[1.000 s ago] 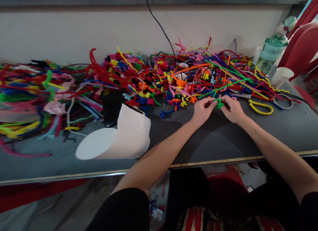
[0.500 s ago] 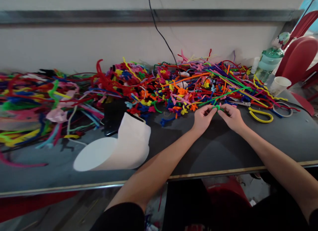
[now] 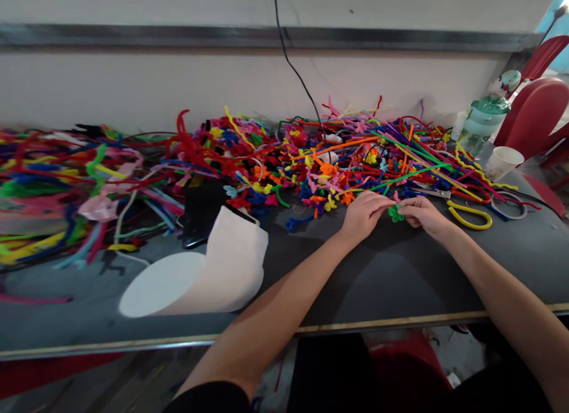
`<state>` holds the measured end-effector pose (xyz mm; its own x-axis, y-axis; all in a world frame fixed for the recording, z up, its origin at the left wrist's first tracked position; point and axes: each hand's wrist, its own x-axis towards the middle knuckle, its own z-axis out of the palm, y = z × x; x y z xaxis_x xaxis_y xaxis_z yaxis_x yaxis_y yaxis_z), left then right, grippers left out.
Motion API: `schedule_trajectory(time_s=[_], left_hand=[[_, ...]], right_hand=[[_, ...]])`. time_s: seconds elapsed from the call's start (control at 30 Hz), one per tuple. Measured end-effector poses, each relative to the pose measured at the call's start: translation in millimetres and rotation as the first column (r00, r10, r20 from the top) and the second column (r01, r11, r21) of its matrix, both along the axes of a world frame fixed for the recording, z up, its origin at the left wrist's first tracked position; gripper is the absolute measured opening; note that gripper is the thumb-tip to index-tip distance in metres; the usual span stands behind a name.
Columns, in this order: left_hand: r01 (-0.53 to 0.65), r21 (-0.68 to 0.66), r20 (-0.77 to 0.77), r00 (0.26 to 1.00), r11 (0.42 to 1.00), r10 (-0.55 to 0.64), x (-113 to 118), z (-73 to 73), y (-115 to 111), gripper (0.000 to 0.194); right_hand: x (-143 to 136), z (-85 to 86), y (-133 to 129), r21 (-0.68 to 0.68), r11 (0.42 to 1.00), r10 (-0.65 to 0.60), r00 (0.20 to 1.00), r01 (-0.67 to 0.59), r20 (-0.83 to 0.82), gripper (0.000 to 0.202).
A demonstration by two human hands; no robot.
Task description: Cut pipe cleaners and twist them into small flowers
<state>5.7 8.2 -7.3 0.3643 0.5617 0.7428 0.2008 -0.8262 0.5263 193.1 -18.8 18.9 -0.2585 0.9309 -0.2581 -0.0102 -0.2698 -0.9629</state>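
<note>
A small green pipe-cleaner flower (image 3: 395, 213) with looped petals is held between my two hands, just above the dark table (image 3: 382, 271). My left hand (image 3: 365, 214) pinches it from the left with thumb and fingers. From the right, my right hand (image 3: 422, 214) grips its edge, with the other fingers curled. A long green pipe cleaner (image 3: 422, 173) slants up to the right behind my hands; whether it joins the flower is unclear. Scissors with yellow-wrapped handles (image 3: 470, 216) lie right of my right hand.
A heap of coloured pipe cleaners (image 3: 267, 158) runs along the wall. A white paper roll (image 3: 222, 271) lies at left centre, beside a black object (image 3: 200, 217). At the right stand a paper cup (image 3: 503, 163) and a green bottle (image 3: 484, 119). A black cable (image 3: 296, 72) hangs down.
The green flower has turned so its looped petals show below my fingertips. My left fingers have straightened over it. The whole view has shifted slightly.
</note>
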Motion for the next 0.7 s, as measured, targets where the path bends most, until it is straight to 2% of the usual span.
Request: schedule_trajectory(time_s=[0.27, 0.43, 0.5, 0.57, 0.63, 0.7], left_hand=[[0.064, 0.149, -0.14, 0.989, 0.987, -0.043, 0, -0.4, -1, 0.02], [0.092, 0.226, -0.329, 0.944, 0.97, -0.013, -2, 1.7, 0, 0.024], [0.089, 0.242, -0.433, 0.901, 0.966, 0.025, -3, 2.9, 1, 0.027], [0.074, 0.261, -0.531, 0.844, 0.963, 0.079, -4, 4.4, 0, 0.029], [0.039, 0.274, -0.594, 0.793, 0.961, 0.137, -3, 6.0, -2, 0.028], [-0.044, 0.242, -0.608, 0.772, 0.969, 0.187, 0, 7.2, -7, 0.026]], right_hand=[[10, 6.9, -1, -0.075, 0.973, 0.215, 0.976, -0.217, -0.042, 0.025], [10, 1.2, 0, 0.007, 0.965, 0.261, 0.962, -0.262, 0.077, 0.023], [8, -2.1, 0, 0.118, 0.961, 0.222, 0.955, -0.248, 0.198, 0.022], [5, -4.8, -1, 0.273, 0.934, 0.117, 0.919, -0.231, 0.377, 0.018], [2, -6.5, -4, 0.411, 0.878, -0.033, 0.826, -0.245, 0.563, 0.013], [-2, -7.5, -8, 0.491, 0.824, -0.178, 0.693, -0.283, 0.698, 0.01]])
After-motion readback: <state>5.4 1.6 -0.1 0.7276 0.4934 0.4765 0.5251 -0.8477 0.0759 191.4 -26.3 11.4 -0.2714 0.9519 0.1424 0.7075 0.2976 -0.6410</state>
